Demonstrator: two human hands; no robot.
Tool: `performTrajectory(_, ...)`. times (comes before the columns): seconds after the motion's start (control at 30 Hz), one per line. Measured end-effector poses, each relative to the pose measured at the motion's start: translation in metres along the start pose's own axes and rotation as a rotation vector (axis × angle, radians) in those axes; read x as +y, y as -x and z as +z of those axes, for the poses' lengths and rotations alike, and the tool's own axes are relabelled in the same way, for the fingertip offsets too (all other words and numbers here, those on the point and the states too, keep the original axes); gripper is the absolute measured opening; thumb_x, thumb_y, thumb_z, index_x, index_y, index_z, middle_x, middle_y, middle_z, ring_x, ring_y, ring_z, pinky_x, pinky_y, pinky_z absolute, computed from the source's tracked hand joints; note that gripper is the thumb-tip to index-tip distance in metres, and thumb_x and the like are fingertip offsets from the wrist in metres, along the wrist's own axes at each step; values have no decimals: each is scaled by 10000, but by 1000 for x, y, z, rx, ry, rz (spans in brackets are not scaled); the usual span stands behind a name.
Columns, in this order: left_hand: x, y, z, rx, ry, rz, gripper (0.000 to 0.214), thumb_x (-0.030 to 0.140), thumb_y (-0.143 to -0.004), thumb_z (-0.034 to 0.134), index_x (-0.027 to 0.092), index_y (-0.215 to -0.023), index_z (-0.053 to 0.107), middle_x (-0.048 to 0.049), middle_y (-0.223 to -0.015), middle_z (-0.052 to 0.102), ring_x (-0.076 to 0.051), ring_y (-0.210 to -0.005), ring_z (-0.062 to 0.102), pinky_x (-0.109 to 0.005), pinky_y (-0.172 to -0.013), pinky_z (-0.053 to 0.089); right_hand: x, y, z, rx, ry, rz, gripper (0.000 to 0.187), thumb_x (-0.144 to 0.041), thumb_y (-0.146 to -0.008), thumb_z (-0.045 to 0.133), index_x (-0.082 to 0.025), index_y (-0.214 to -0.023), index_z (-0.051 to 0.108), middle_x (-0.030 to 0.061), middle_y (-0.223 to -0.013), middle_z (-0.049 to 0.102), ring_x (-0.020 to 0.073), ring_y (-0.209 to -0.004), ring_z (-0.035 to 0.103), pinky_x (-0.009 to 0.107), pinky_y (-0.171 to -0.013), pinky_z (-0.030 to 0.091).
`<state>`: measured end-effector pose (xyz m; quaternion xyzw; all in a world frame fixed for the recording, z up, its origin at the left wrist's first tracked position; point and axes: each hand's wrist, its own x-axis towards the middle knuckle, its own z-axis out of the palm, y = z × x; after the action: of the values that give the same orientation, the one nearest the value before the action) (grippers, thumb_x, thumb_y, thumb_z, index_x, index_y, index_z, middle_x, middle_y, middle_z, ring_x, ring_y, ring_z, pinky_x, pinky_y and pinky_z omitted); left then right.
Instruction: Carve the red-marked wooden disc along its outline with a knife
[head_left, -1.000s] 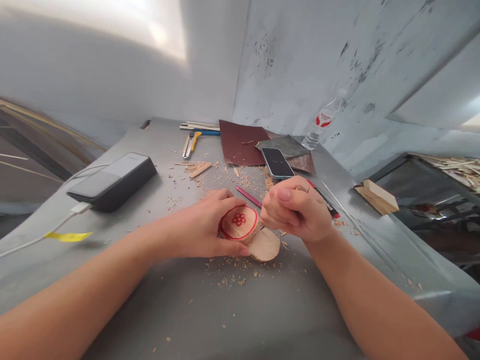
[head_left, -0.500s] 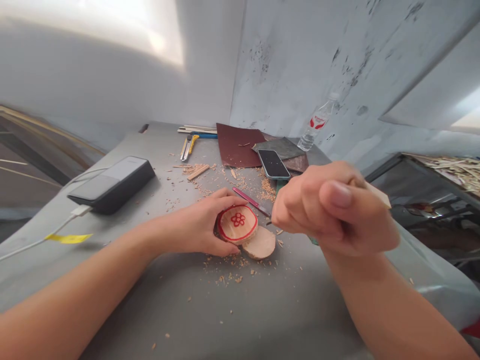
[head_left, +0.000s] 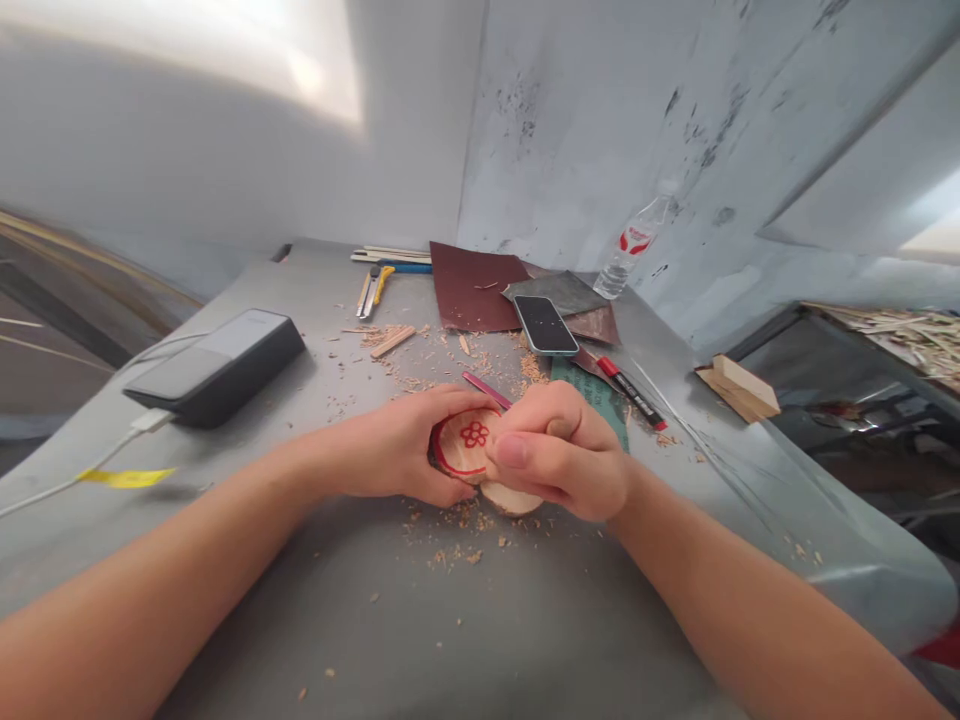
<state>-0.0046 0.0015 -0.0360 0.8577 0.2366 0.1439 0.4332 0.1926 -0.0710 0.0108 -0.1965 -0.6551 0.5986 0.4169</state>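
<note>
My left hand (head_left: 416, 440) curls round the edge of a wood slice (head_left: 459, 450), gripping it by its rim. A red flower and a red ring are drawn on its pale face. My right hand (head_left: 559, 450) is closed round a carving tool, with only the rounded wooden handle end (head_left: 559, 428) showing. Its fist sits over the right part of the slice, so the tool's tip is hidden. A second, plain wood slice (head_left: 514, 500) lies partly under the first and under my right hand. Behind the hands a thin pink-handled tool (head_left: 484, 388) is partly covered.
Wood shavings (head_left: 457, 550) lie round the slices. Farther back are a utility knife (head_left: 373, 290), brown sandpaper (head_left: 472, 290), a phone (head_left: 546, 325) and a water bottle (head_left: 630, 250). A red-and-black marker (head_left: 634, 392) and green sandpaper (head_left: 592, 390) lie right. A power bank (head_left: 217, 370) stands left.
My right hand has come down and left from above the table onto the flower-marked slice. The marker, green sandpaper and a folded cardboard piece are uncovered. My left hand keeps its grip.
</note>
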Motion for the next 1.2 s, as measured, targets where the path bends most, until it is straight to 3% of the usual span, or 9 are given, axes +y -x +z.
performTrajectory(0.17, -4, -1, 1, 1, 26, 17, 660, 282, -701, 814, 292, -1339, 644, -46, -1299, 674, -319, -1189, 647, -399, -978, 549, 0, -3, 2, 39, -49, -147, 548, -213, -965, 647, -199, -517, 333, -77, -474, 271, 41, -416, 188, 243, -411, 148)
performTrajectory(0.4, -4, -1, 1, 6, 56, -12, 681, 260, -683, 822, 287, -1344, 660, -38, -1258, 692, -325, -1191, 645, -399, -992, 535, -6, -3, -3, 27, -33, -165, 544, -206, -993, 612, -197, -514, 355, -69, -468, 288, 56, -428, 203, 258, -428, 171)
performTrajectory(0.57, -6, -2, 1, -4, 66, 13, 600, 228, -688, 803, 290, -1274, 690, -31, -1284, 682, -297, -1153, 661, -369, -962, 542, -2, -2, -1, 7, -32, -24, 562, -254, -994, 622, -203, -504, 352, -67, -463, 275, 55, -411, 210, 260, -409, 150)
performTrajectory(0.73, -6, -1, 1, -4, 48, 2, 657, 244, -700, 813, 297, -1336, 658, -38, -1288, 679, -301, -1134, 663, -355, -895, 554, -1, -2, 0, 53, -63, -137, 556, -217, -974, 635, -198, -496, 351, -64, -465, 287, 51, -420, 208, 258, -423, 157)
performTrajectory(0.8, -5, -1, 1, -12, 47, 13, 637, 224, -706, 800, 298, -1323, 658, -31, -1288, 676, -285, -1120, 665, -335, -868, 554, 0, -1, 0, 20, -33, -76, 554, -234, -982, 628, -201, -503, 352, -62, -463, 287, 53, -415, 212, 256, -411, 148)
performTrajectory(1.07, -4, 0, 0, -12, 12, 17, 715, 243, -736, 802, 310, -1421, 608, -41, -1396, 638, -293, -1208, 642, -371, -997, 537, 7, -3, -7, -1, -89, -53, 550, -247, -1013, 588, -197, -517, 355, -67, -465, 290, 52, -414, 206, 243, -412, 169)
performTrajectory(1.13, -5, 1, -1, -4, 45, 7, 686, 300, -767, 815, 304, -1423, 614, -49, -1390, 650, -295, -1212, 647, -375, -1000, 542, 9, -3, -13, 26, -102, -54, 559, -273, -1010, 600, -200, -517, 345, -70, -463, 287, 53, -408, 210, 241, -415, 167)
performTrajectory(1.2, -6, 1, -1, -3, 138, -11, 653, 391, -805, 824, 297, -1418, 622, -54, -1344, 683, -290, -1187, 665, -375, -975, 555, 7, -2, -21, 137, -70, -67, 565, -330, -1014, 593, -206, -528, 334, -79, -464, 272, 55, -402, 200, 242, -421, 172)
